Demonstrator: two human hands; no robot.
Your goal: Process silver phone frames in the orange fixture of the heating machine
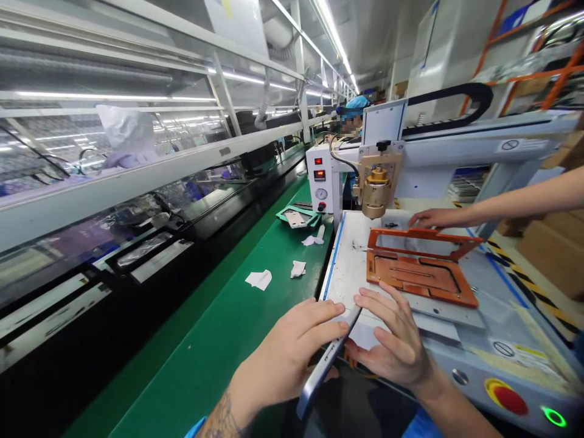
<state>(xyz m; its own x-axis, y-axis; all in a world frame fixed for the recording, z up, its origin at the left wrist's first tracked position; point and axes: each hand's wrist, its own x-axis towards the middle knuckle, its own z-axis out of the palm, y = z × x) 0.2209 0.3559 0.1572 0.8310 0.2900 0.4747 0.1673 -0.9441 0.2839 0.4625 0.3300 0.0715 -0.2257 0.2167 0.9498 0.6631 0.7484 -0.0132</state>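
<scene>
A thin phone-like device (325, 364) with a silver-grey edge is seen almost edge-on, tilted, in front of me. Small openings show along its edge; its faces are mostly hidden. My left hand (289, 350) grips it from the left, with fingers over its upper side. On the other side, my right hand (396, 344) holds its far end between fingertips and thumb. Beyond my right hand, an orange hinged fixture (420, 277) lies on the machine's white bed (349, 261), its frame-like lid raised. Another person's hand (435, 218) reaches in from the right, at the back of that lid.
A brass-coloured machine head (376, 188) hangs over the bed, beside a control box (325, 182). On the green belt (219, 340) lie paper scraps (259, 279) and a green tray (280, 215) with a flat panel. A red stop button (510, 399) sits at front right. Another person (356, 115) is farther back.
</scene>
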